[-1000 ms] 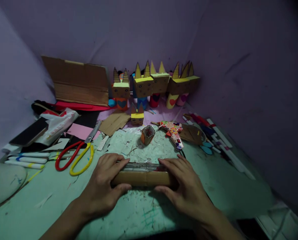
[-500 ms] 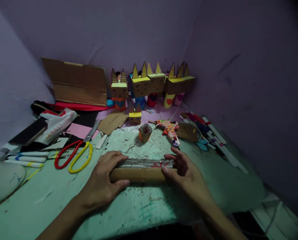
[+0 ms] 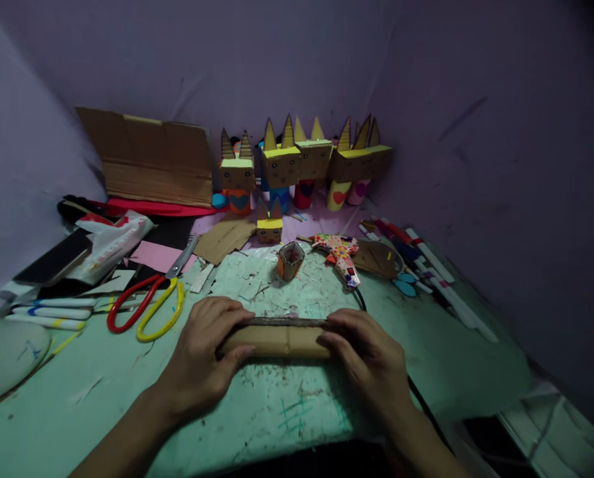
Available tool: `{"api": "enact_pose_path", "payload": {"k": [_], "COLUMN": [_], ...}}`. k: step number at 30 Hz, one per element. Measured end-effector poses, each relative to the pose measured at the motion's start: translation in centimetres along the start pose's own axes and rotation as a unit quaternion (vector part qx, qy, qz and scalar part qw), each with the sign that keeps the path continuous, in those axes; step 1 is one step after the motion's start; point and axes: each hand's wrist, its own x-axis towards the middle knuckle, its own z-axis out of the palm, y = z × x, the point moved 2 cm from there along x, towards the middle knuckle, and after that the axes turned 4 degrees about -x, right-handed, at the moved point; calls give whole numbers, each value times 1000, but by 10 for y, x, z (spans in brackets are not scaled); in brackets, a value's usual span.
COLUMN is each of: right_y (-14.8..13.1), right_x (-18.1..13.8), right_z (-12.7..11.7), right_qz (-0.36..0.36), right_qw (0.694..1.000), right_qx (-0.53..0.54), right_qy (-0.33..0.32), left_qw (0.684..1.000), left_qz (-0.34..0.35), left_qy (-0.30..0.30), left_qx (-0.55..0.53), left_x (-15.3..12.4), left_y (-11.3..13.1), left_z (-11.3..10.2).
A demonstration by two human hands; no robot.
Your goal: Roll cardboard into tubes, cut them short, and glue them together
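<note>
A folded strip of brown cardboard [image 3: 283, 341] lies crosswise near the front of the table, with a crease at its middle. My left hand [image 3: 210, 352] is closed on its left end, thumb on the near face and fingers over the far edge. At the right end, my right hand [image 3: 369, 348] pinches it the same way. Beyond the strip stands a small cardboard tube [image 3: 291, 261] with orange on its outside. A flower-patterned glue gun [image 3: 339, 252] lies farther back to the right, its black cable running down behind my right hand.
Red-and-yellow-handled scissors [image 3: 162, 292] lie left of my hands, near several markers [image 3: 52, 312]. Cardboard figures with pointed ears [image 3: 281, 166] stand along the back wall, a small cardboard head [image 3: 269, 231] before them. More markers [image 3: 441, 285] lie at right. A cardboard sheet [image 3: 157, 162] leans at back left.
The cardboard's far flap has come together with the near part, hiding the printed inner side. My right hand's fingers have closed down over the far edge.
</note>
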Motion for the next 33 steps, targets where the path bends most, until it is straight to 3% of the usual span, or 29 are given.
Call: {"api": "enact_pose_path", "payload": {"k": [3, 10, 18, 24, 30, 33], "right_y": [-1, 2, -10, -21, -36, -39], "right_x": [-1, 2, 11, 16, 24, 24], "right_z": [-1, -1, -6, -1, 5, 7], "right_qz": [-78, -162, -243, -232, -209, -181], "right_qw": [996, 980, 941, 941, 913, 916], "right_qx": [-48, -117, -220, -191, -266, -267], "right_qy": [11, 12, -81, -157, -227, -237], "left_qw": [1000, 999, 998, 997, 996, 994], "left_qz": [26, 33, 42, 38, 58, 67], "left_qy": [15, -2, -26, -38, -35, -33], "left_qx": [6, 31, 47, 55, 66, 75], "left_x": [0, 5, 8, 8, 8, 9], "left_y": [1, 6, 10, 10, 9, 10], "left_z": [1, -1, -1, 0, 1, 1]}}
